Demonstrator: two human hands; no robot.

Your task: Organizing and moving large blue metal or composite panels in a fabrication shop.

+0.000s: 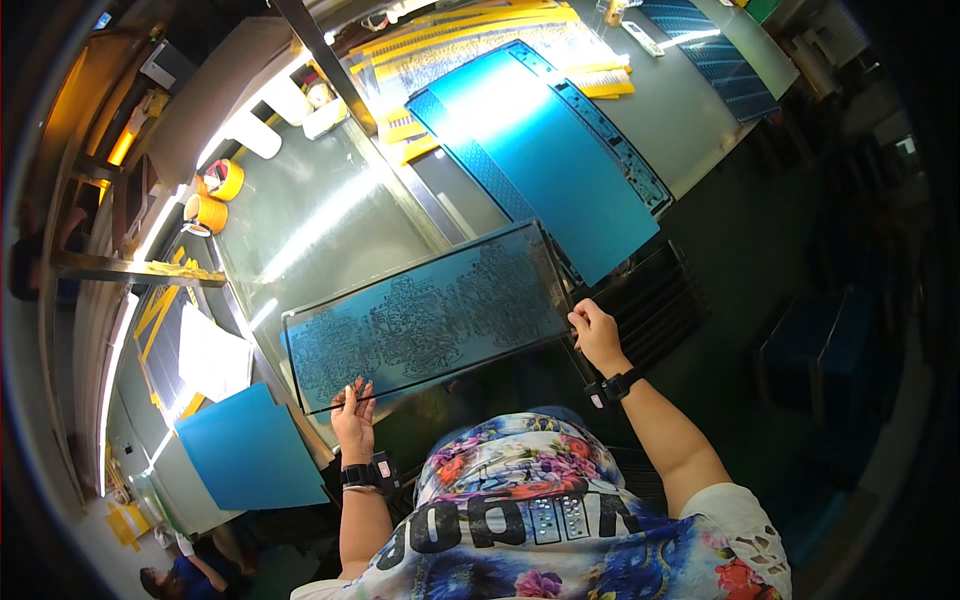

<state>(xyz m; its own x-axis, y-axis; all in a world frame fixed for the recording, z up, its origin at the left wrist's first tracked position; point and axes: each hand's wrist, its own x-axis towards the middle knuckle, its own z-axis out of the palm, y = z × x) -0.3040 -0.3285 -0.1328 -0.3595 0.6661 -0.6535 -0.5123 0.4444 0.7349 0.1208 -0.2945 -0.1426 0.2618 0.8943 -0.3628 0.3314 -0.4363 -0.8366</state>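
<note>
A long see-through bluish panel (425, 310) with a dark border and dense dark circuit-like tracks is held up, tilted, in front of my body. My left hand (354, 422) grips its near edge close to the left corner, and some of its fingers show dark through the panel. Closed on the right end, near the lower corner, is my right hand (598, 336). Each wrist wears a black band. Just beyond the panel's right end lies a large blue sheet (560, 150) with a dark patterned strip along one side.
A greyish glass-like worktop (310, 215) reflects tube lights. Tape rolls (207, 214) and a white cup-like container (255, 135) stand at its far left. Yellow-edged sheets (480, 45) lie behind the blue sheet. Another blue sheet (248, 450) is at left, near another person (195, 575).
</note>
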